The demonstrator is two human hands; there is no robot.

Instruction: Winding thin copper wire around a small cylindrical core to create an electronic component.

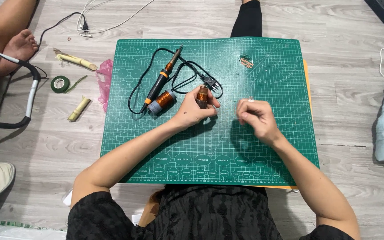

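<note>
Head view: left grip (195,110) around copper-wire spool (202,96)

Both forearms reach forward and converge. The left hand (193,111) is curled, fingers wrapped closed in a grip. The right hand (255,116) hovers just beside it, fingertips pinched together.

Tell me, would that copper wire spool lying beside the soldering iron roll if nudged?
Probably: the copper wire spool is a cylinder lying on its side on the flat green cutting mat. The soldering iron touching it might block it that way. Its dense winding suggests heaviness for its size.
</note>
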